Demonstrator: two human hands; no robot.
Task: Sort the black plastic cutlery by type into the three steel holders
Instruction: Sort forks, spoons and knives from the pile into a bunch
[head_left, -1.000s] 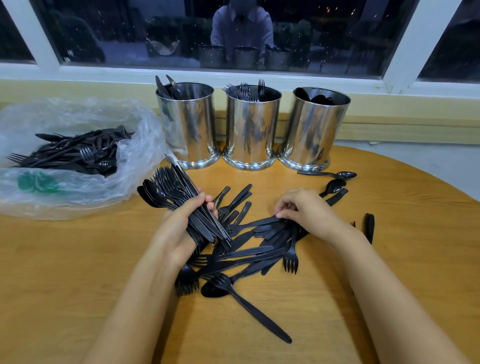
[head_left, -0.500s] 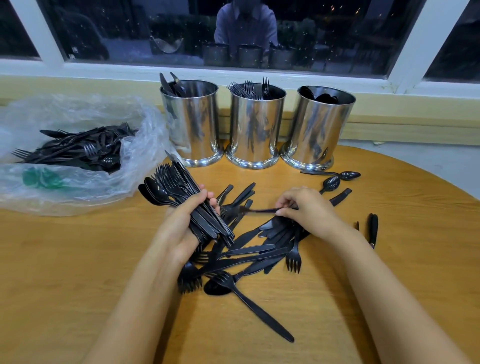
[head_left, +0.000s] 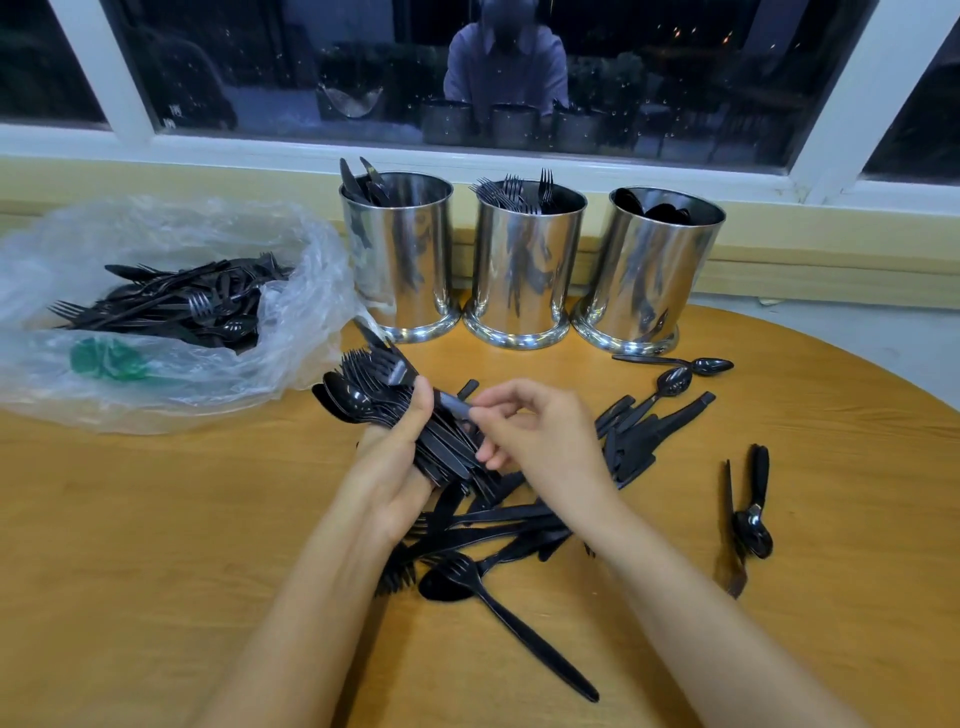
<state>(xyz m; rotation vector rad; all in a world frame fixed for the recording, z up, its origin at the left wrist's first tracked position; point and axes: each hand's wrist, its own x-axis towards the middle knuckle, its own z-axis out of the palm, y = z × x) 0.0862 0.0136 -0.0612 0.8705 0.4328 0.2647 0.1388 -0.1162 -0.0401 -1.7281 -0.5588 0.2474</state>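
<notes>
Head view: at frame centre the left hand (head_left: 387, 467) curls its fingers round a bundle (head_left: 374, 384) of forks and spoons, heads fanned toward the upper left. The right hand (head_left: 540, 436) pinches the handle end of one blurred piece (head_left: 452, 401) between thumb and forefinger, right at the bundle. It is best laid handle-to-handle beside its own type, so the bundle splits cleanly over the steel holders (head_left: 524, 265) at upper centre. Loose cutlery (head_left: 498, 525) lies below the hands.

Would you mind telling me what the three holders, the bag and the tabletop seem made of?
Holders: polished metal, likely steel, with mirror reflections. Bag: thin clear plastic film, crinkled, see-through. Tabletop: wood or wood-look laminate, showing grain, satin sheen.
</notes>
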